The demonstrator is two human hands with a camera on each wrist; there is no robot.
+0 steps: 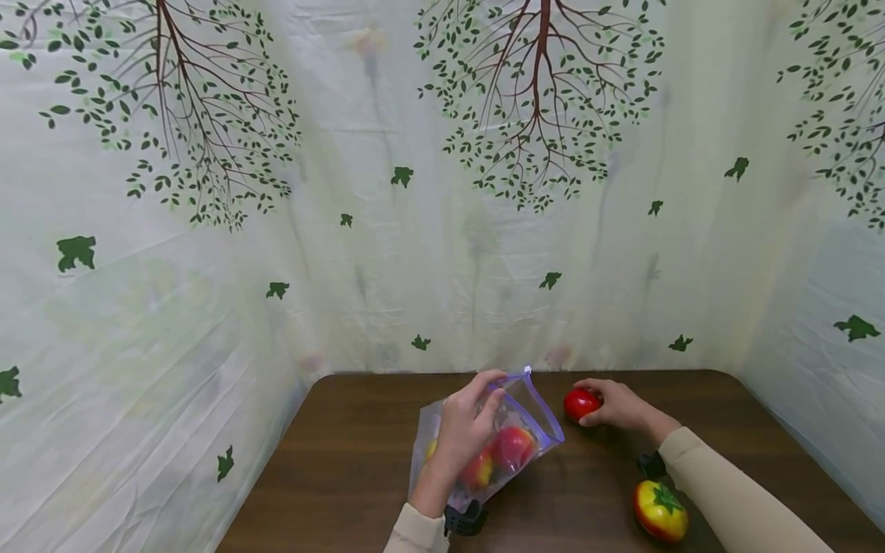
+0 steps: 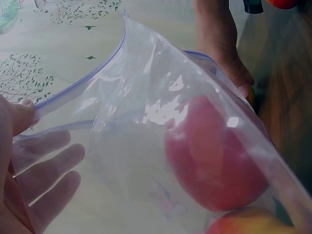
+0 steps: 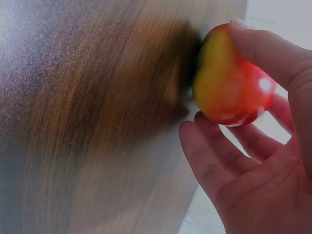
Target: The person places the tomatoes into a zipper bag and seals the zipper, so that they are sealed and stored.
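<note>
My left hand [image 1: 465, 426] holds a clear zip bag [image 1: 426, 430] by its purple-edged mouth, the thumb and fingers pinching the rim. The mouth gapes toward the right. Inside the bag lie several red and yellow fruits [image 1: 515, 447]; one red fruit [image 2: 212, 156] shows large through the plastic in the left wrist view. Just right of the bag's mouth, my right hand [image 1: 618, 405] grips a shiny red and yellow fruit [image 3: 234, 80] between thumb and fingers. The right wrist view shows it by the brown tabletop; whether it touches the wood, I cannot tell.
Another red and yellow fruit [image 1: 661, 511], with a green leafy top, sits on the brown wooden table [image 1: 332, 461] near the right forearm. A pale curtain [image 1: 477, 261] printed with trees and leaves hangs behind the table and along both sides.
</note>
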